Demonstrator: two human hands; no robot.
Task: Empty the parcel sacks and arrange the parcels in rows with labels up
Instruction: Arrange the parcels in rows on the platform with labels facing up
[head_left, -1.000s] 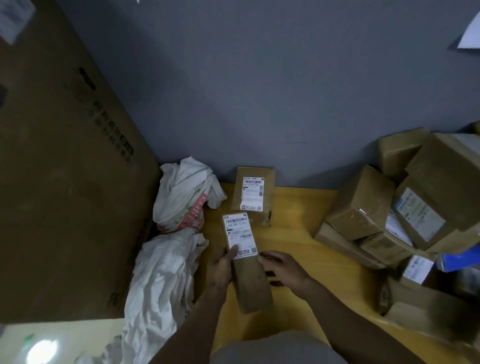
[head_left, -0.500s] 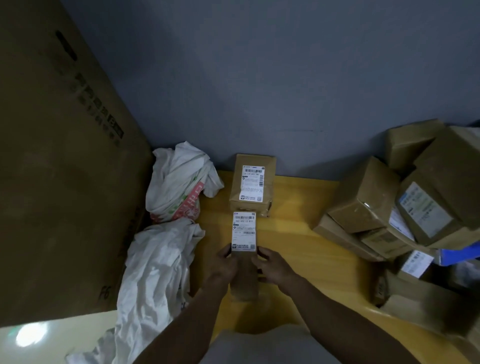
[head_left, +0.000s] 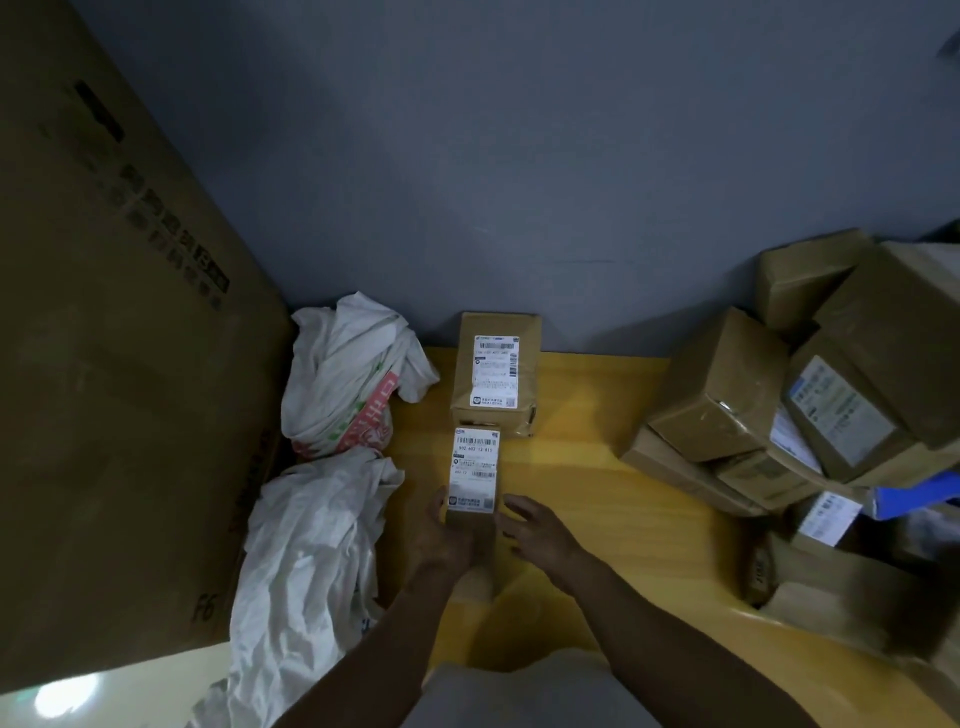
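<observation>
Bare tabletop (head_left: 587, 467) btwn sacks (head_left: 332, 457) left, box pile (head_left: 779, 405) right.

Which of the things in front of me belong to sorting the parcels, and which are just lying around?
Part of the job:
narrow parcel, label up, gripped by left hand, right hand beside it
labelled parcel at the wall
far white sack, near white sack
parcel pile, right side

Just lying about:
large cardboard carton, left

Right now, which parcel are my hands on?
The narrow parcel, label up, between left hand and right hand; the squarer parcel beyond it sits untouched.
</observation>
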